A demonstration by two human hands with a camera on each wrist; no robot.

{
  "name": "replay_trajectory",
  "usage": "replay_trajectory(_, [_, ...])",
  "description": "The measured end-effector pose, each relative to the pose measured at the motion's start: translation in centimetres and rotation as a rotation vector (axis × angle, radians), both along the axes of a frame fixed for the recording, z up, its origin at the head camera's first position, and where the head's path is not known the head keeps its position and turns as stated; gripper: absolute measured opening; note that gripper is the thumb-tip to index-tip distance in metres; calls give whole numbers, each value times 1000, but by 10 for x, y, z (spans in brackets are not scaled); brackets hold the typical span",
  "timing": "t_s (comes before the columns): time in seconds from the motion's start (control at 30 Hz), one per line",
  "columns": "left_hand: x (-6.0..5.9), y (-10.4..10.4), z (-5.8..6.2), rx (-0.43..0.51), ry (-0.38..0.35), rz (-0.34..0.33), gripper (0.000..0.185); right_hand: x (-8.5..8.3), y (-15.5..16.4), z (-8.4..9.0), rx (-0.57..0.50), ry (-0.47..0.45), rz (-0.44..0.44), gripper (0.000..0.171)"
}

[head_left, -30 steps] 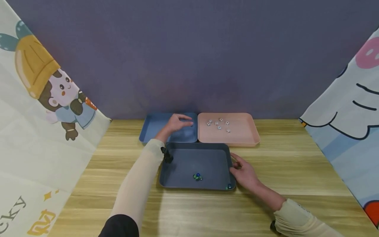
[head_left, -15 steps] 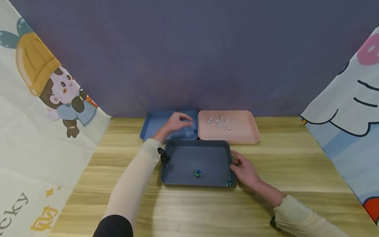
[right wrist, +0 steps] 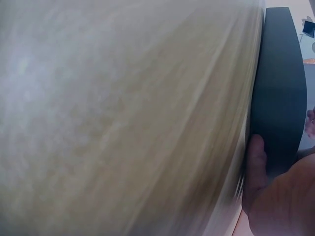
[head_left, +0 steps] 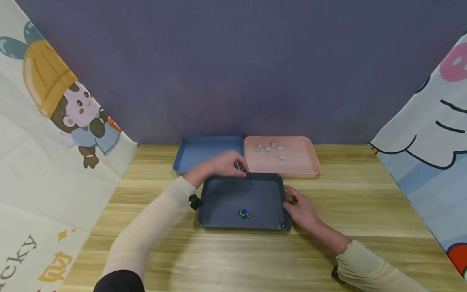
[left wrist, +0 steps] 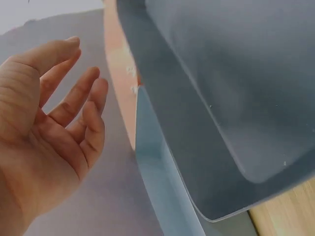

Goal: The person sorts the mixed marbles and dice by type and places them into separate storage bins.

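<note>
Basically, right hand (head_left: 302,210) rests loose-fingered against dark tray's (head_left: 222,202) right side, likely steadying it; left hand (head_left: 226,165), empty and relaxed, hovers over far rim; blue-green beads (head_left: 244,214) sit inside; left hand masks part of blue tray (head_left: 208,146), dice (head_left: 270,154) in pink tray (head_left: 300,160) beside that

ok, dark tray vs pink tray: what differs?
The dark tray is slate gray, the pink tray salmon. The dark tray holds small blue-and-green pieces; the pink tray holds white dice. The dark tray sits nearer the person; the pink tray, farther back. Both are rounded rectangles with raised rims.
</note>
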State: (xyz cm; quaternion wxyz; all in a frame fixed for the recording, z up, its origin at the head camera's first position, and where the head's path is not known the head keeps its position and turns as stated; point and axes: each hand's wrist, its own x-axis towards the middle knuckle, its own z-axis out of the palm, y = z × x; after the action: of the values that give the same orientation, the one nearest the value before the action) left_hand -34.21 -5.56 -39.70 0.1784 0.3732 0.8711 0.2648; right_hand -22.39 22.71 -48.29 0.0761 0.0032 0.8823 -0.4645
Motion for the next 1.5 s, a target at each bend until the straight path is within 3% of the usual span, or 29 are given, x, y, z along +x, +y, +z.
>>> replay_trajectory(0.23, [21, 17, -2, -185, -61, -140, 20, 0, -3, 1, 6, -4, -14, 60])
replay_trajectory(0.43, [36, 26, -9, -369, -126, -218, 17, 0, -3, 4, 7, 14, -6, 58])
replay_trajectory(0.6, [44, 29, -17, -446, -97, -263, 19, 2, -2, 5, 10, 16, 6, 58])
replay_trajectory(1.0, [54, 34, -34, -429, -36, -288, 9, 2, -3, 5, -15, 1, -7, 59])
replay_trajectory(1.2, [57, 37, -37, -439, 30, -288, 7, 3, -3, 5, -30, 18, 4, 59])
replay_trajectory(1.5, [55, 34, -34, -354, 24, -262, 5, 2, -2, 2, -33, 15, 4, 59])
